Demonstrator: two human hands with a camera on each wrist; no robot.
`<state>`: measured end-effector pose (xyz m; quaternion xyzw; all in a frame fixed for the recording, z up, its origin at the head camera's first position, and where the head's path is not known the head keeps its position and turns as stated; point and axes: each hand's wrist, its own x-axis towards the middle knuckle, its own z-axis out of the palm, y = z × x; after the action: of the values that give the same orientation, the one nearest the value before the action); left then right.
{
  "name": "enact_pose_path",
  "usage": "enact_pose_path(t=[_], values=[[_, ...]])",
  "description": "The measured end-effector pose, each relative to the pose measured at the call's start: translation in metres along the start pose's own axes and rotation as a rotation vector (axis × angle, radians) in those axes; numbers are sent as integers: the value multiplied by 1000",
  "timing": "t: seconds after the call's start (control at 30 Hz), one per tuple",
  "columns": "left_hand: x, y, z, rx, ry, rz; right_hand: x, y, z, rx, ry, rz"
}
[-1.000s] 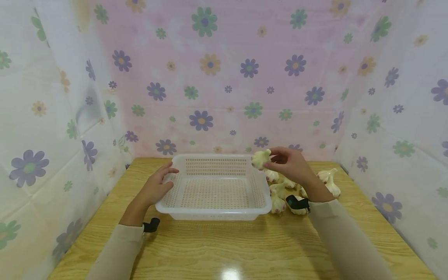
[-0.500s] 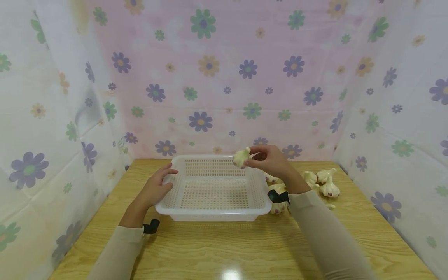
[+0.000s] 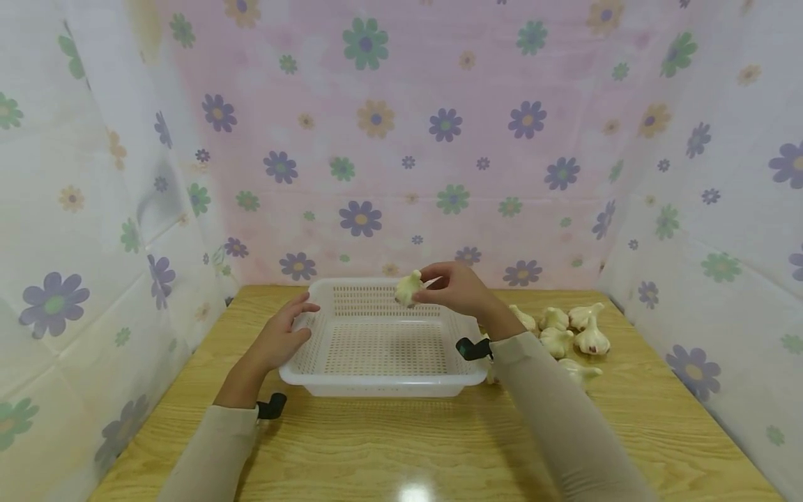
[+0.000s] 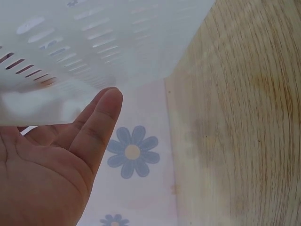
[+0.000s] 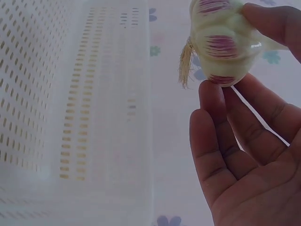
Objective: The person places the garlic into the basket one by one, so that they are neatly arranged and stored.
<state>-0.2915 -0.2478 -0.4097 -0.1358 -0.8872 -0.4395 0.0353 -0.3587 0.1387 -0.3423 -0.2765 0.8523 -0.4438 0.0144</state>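
Observation:
My right hand pinches a pale garlic bulb between thumb and fingertips, holding it above the back right part of a white plastic basket. In the right wrist view the garlic bulb shows purple streaks and a tuft of dry roots. The inside of the basket shows only its slotted floor and walls. At the basket's left rim rests my left hand, its fingers fairly straight. Seen from the left wrist, the fingers lie against the basket wall.
Several more garlic bulbs lie on the wooden table right of the basket, some partly hidden behind the right forearm. Flower-patterned cloth encloses the table at the back and both sides.
My right hand has carried the garlic bulb leftward from the basket's right rim to over the basket. More of the bulbs on the right now show. The left hand and basket have stayed put.

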Motion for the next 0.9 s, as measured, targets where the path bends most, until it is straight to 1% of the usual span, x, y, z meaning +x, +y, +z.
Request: enact_pose_path(t=[0.2,0.47,0.67,0.9], values=[[0,-1,0,3,1,3,12,-6,14,32,-39,28],[1,-2,0,-7,2,6,28,-16,31,-4,-76,75],[2,-3,0,-11,4,5,38,-20,44,-38,-106,94],[2,-4,0,-13,10,9,45,-21,61,-67,-131,90]])
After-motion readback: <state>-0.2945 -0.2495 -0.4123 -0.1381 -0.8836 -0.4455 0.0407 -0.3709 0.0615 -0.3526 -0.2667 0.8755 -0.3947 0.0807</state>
